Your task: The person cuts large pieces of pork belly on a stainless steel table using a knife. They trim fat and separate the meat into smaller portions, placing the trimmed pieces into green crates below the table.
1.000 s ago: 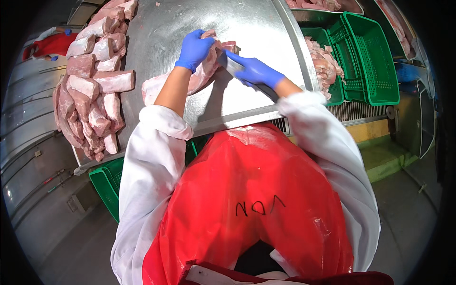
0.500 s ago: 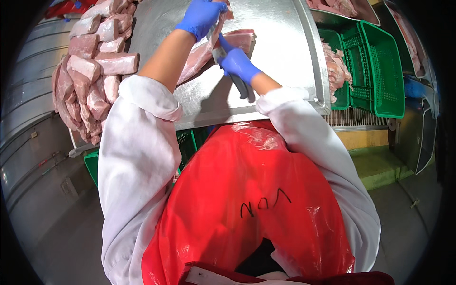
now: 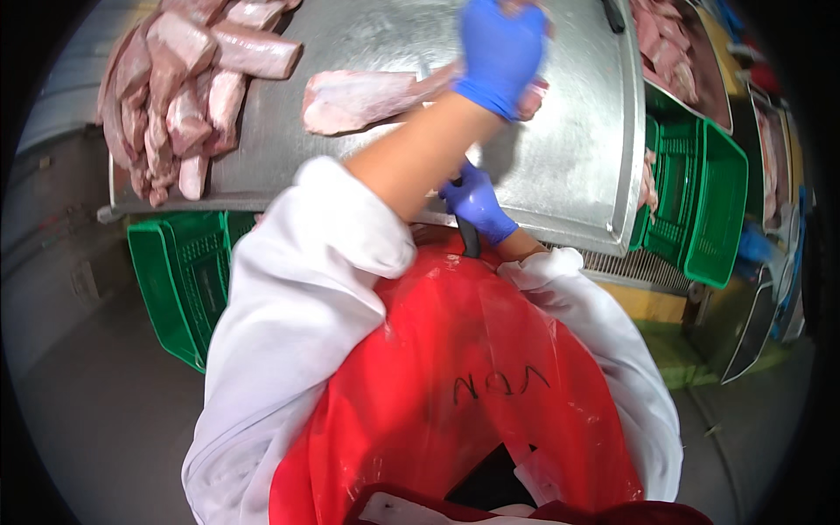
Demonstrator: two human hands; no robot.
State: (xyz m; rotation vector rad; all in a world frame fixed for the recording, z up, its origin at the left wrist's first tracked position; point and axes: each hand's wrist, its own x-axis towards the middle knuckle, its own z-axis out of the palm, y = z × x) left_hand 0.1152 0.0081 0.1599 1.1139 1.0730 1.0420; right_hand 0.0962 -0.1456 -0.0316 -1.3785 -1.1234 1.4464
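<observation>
My left hand, in a blue glove and blurred by motion, is closed over the steel table. Pink meat shows at its fingertips. Nearer to me, my right hand, also blue-gloved, grips a knife by its black handle; my left forearm hides most of the blade. A long pale-pink cut of meat lies on the table left of my left hand. Its right part runs behind the hand and forearm, and a pink end shows beside the wrist.
Stacked meat pieces cover the table's left end. A green crate stands beyond the right edge, and another green crate is below at left. Far right, a tray holds meat. A black handle lies near the far right edge.
My left hand has swung right. The right hand with the knife has come closer to me, and the long cut now lies flat. My view has shifted, so table and crates appear lower.
</observation>
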